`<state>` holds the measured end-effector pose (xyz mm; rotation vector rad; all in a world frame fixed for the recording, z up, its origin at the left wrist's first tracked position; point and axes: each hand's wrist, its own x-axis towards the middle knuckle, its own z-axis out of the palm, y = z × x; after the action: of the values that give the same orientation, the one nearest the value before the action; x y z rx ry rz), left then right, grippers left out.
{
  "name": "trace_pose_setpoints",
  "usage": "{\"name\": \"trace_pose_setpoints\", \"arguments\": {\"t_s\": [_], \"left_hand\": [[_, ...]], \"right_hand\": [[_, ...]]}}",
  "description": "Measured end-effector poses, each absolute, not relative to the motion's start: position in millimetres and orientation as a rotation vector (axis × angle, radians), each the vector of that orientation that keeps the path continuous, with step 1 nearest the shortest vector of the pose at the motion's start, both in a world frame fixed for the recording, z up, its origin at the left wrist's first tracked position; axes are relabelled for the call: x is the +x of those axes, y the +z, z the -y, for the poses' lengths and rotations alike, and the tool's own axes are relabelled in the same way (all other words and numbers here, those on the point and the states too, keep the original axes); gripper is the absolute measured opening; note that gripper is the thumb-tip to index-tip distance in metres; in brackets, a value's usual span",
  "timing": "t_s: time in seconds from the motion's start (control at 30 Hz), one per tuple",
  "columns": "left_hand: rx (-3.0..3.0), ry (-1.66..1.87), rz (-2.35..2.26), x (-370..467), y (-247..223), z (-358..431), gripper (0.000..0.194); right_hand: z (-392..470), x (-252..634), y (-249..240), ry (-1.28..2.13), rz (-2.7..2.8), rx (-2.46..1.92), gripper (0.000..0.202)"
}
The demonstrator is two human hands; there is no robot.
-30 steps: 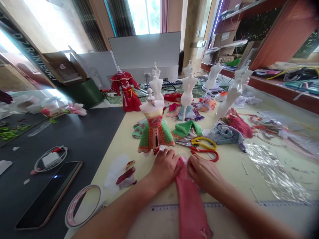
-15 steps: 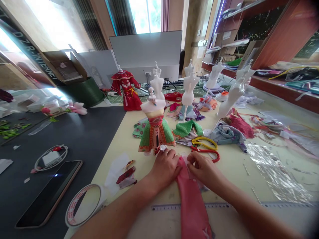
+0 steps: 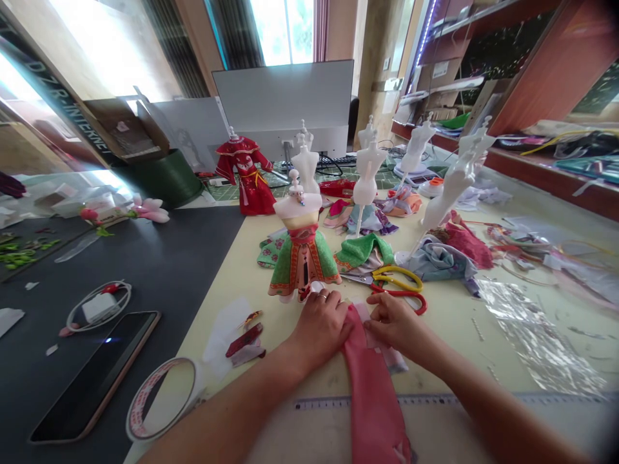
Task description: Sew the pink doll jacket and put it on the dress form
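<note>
One cream surface (image 3: 452, 325) bears pink fabric (image 3: 371, 390) and scissors (image 3: 374, 280), a monitor (image 3: 285, 96) behind.

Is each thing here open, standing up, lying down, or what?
Pink fabric strip, laid out long
Left hand, palm down at the strip's far end
Right hand, fingers bent, by the strip's edge
Ruler, flat, partly covered
Scissors, lying down, handles apart
Smartphone, screen up, dark
Charger, cable looped round it
Cardboard box, open
Monitor, upright, back towards us
Red gown, hanging upright
Green skirt, on a dress form
</note>
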<state>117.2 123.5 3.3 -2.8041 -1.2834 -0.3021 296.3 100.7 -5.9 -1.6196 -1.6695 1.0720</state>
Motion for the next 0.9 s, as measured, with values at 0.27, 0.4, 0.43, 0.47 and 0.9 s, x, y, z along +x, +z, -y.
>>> {"name": "trace_pose_setpoints", "arguments": {"t_s": [0.27,0.4,0.43,0.47,0.9], "left_hand": [[-2.794,-0.379,1.177,118.0,2.2,-121.0,0.018],[-2.78,-0.309,1.151,119.2,2.9,-119.6,0.018],[-2.777,-0.301,1.147,119.3,2.8,-119.4,0.018],[-2.772,-0.298,1.143,119.4,2.5,-119.2,0.018],[-2.764,-0.35,1.116,117.9,1.6,-117.5,0.019]], "right_hand": [[-101.6,295.2,-0.7,1.279,1.496,-1.621,0.026],[-100.7,295.1,-0.6,1.308,1.512,-1.622,0.025],[-100.5,295.4,-0.4,1.313,1.512,-1.624,0.025],[-100.4,295.7,-0.2,1.315,1.51,-1.626,0.025],[-102.0,299.7,0.0,1.347,1.551,-1.592,0.017]]}}
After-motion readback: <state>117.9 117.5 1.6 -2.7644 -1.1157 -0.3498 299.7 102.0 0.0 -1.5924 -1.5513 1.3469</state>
